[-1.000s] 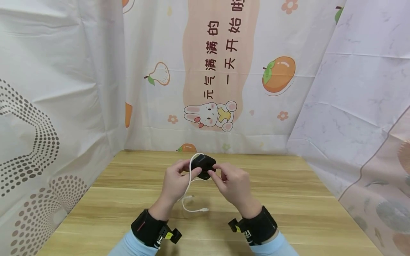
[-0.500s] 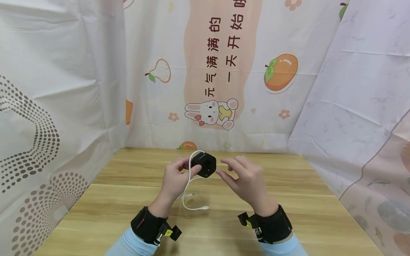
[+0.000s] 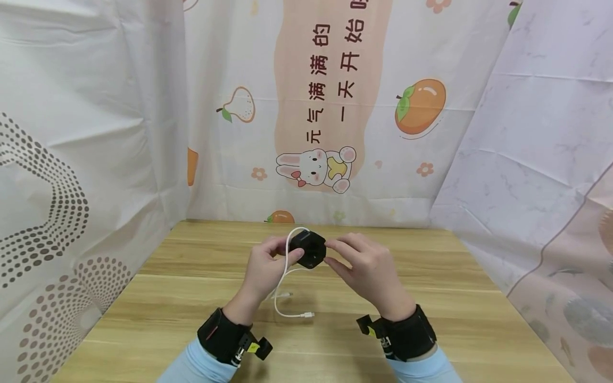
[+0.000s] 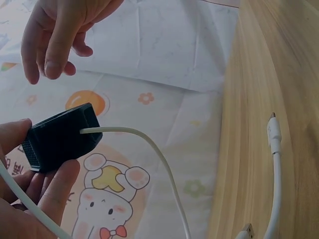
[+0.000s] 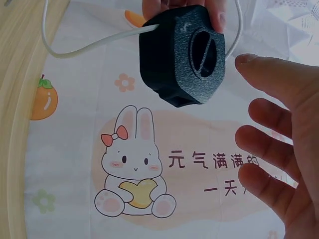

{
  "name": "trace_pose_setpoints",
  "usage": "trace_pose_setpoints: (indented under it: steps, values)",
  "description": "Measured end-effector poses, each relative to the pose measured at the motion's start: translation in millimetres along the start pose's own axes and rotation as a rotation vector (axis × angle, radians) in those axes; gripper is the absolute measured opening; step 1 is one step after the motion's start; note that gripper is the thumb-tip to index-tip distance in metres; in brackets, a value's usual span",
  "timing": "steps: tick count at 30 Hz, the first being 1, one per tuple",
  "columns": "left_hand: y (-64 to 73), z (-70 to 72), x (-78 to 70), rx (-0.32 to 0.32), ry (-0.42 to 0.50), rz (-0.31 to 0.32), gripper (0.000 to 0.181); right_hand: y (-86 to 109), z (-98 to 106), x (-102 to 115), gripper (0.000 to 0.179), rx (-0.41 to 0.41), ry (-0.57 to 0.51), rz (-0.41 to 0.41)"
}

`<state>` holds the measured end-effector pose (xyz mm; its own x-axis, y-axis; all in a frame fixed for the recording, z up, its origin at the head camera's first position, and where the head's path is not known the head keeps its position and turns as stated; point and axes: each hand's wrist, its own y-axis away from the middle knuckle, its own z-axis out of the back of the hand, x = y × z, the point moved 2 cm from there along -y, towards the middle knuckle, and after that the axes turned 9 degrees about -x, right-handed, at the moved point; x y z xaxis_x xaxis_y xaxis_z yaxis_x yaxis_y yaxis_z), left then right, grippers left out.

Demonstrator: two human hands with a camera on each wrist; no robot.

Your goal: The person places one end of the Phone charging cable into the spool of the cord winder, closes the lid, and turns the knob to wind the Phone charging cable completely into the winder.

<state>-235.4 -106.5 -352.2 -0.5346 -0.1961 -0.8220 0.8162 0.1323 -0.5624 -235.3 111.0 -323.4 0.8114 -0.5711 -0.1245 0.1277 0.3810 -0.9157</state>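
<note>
A black hexagonal cable winder (image 3: 313, 248) is pinched between the thumb and fingers of my left hand (image 3: 265, 268), held up above the table. The right wrist view shows a round recess with a bar-shaped knob (image 5: 204, 54) across it on the winder's face. White cable (image 4: 163, 162) comes out of its sides and loops down past my left hand. One plug (image 4: 274, 135) hangs low over the wood, and a second, USB-type plug (image 4: 247, 231) shows near it. My right hand (image 3: 367, 268) is just right of the winder, thumb and fingers spread apart, gripping nothing.
A wooden table (image 3: 460, 298) lies beneath both hands. Printed cloth (image 3: 230, 159) hangs at its back edge, with more cloth at the left and right sides. Each wrist wears a black strap (image 3: 412, 335) with a small camera.
My right hand's fingertips were at the winder's face a second ago; they have drawn back right and spread. The left hand keeps its grip, shifting the winder slightly right.
</note>
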Motion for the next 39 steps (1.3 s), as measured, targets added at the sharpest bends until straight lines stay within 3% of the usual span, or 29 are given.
trace_pose_setpoints:
  steps: [4, 12, 21, 39]
  values:
    - [1.6, 0.6, -8.6, 0.012, -0.010, 0.009, 0.025, 2.9, -7, 1, 0.031, 0.037, 0.003, 0.003]
    - [2.9, -1.4, -7.8, 0.006, -0.020, 0.015, 0.022, 8.6, -21, 3, 0.023, 0.056, 0.015, 0.015]
    - [6.7, -6.3, -8.5, 0.025, -0.024, -0.027, 0.025, 15.6, -32, 6, 0.014, 0.085, 0.071, -0.036]
    - [9.2, -9.1, -10.9, 0.024, -0.041, -0.029, 0.025, 17.5, -32, 13, 0.018, 0.027, 0.109, -0.158]
